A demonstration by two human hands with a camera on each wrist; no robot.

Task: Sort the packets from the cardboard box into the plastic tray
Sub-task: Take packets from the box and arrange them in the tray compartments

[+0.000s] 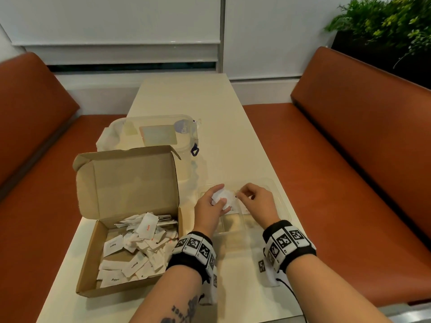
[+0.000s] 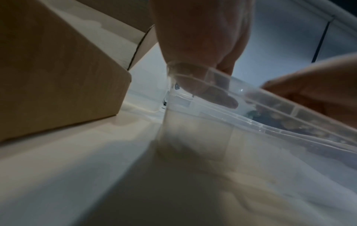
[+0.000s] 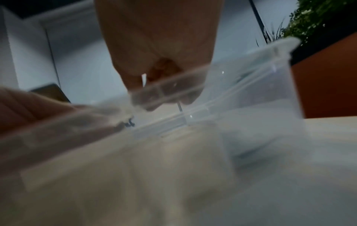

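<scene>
An open cardboard box (image 1: 93, 248) at the table's left holds several white packets (image 1: 140, 248). To its right stands a clear plastic tray (image 1: 278, 191) with dividers, and both hands are over it. My left hand (image 1: 217, 201) grips a small bunch of white packets (image 1: 225, 197) above the tray's left part. My right hand (image 1: 247, 195) is just beside it, fingers curled, pinching one thin white packet (image 3: 144, 79) edge-on. The tray's rim (image 2: 270, 110) crosses in front of my left hand's fingers (image 2: 203, 76). White packets lie on the tray floor between my hands.
A clear lidded plastic container (image 1: 158, 134) stands behind the box. Orange benches (image 1: 349, 159) flank the narrow table (image 1: 186, 96) on both sides. A plant (image 1: 384, 24) sits at the far right. The box's raised lid (image 1: 130, 180) stands just left of the tray.
</scene>
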